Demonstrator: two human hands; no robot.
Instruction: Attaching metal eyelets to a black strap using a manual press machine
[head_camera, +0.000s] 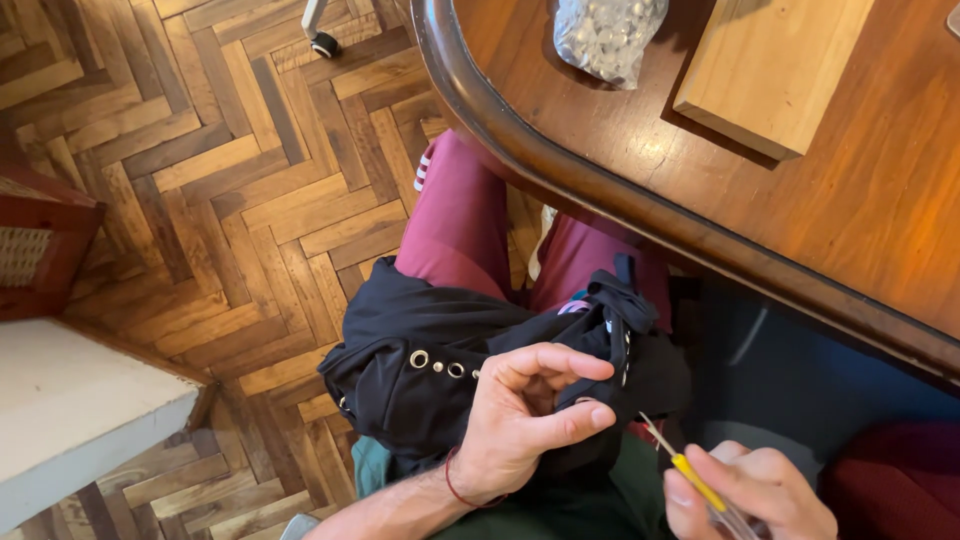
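**Inspector:** Report your hands, left first.

**Me:** My left hand (525, 420) is pinched shut on a fold of the black garment (440, 370) lying in my lap, thumb and forefinger pressing the cloth between them. Just left of my knuckles runs a row of metal eyelets (436, 365). My right hand (750, 495) is closed around a small tool with a yellow handle (697, 482), its thin metal tip pointing up toward the cloth under my left fingertips (tip and fabric look close, though I cannot tell whether they touch).

**Inspector:** What does good handling require here?

**Me:** In my judgement, keeping the fold taut and flat between my left fingers, and holding the tip well away from my fingertip.

**Inspector:** Surroundings and obstructions?

**Me:** Beyond my left hand, a loose black strap (620, 295) hangs near the working spot and could snag. Above my right hand the wooden table (880, 210) edge overhangs, carrying a pale wooden block (770, 70) and a clear bag of small pieces (608, 35).
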